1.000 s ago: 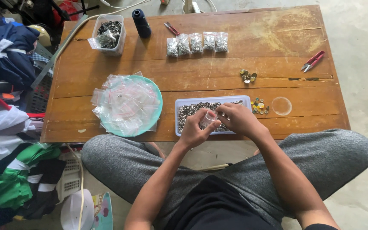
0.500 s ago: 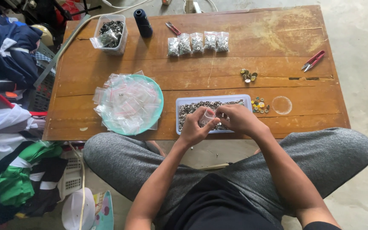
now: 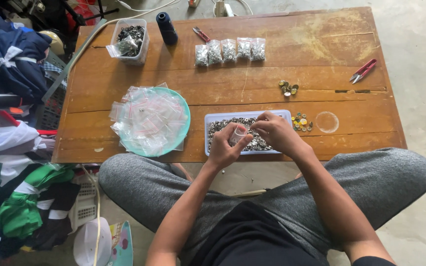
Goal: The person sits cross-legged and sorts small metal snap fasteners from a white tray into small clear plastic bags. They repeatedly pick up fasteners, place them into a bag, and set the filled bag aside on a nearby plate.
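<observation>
1. Wooden low table (image 3: 321, 34) carries the work; the person sits at its near edge, both hands over a shallow pale tray (image 3: 213, 118) of small metal fasteners (image 3: 225, 124).
2. Left hand (image 3: 225, 148) is closed around a small clear bag (image 3: 238, 135), held upright just above the tray's near side.
3. Right hand (image 3: 274, 132) is pinched narrow at the bag's mouth, fingertips together; whether a fastener sits between them cannot be told.
4. Surroundings: a teal plate (image 3: 185, 129) piled with empty clear bags (image 3: 146, 118) lies left of the tray; a row of filled bags (image 3: 230, 49) lies at the far side; loose coloured pieces (image 3: 301, 121) and a clear round lid (image 3: 327, 121) lie right of the tray; red snips (image 3: 363, 70) lie well apart at the right.
5. Judgement on good practice: keep the bag's mouth held open and directly over the tray, so any dropped piece falls back in; feed pieces in small pinches, and keep the bag upright until sealed.
</observation>
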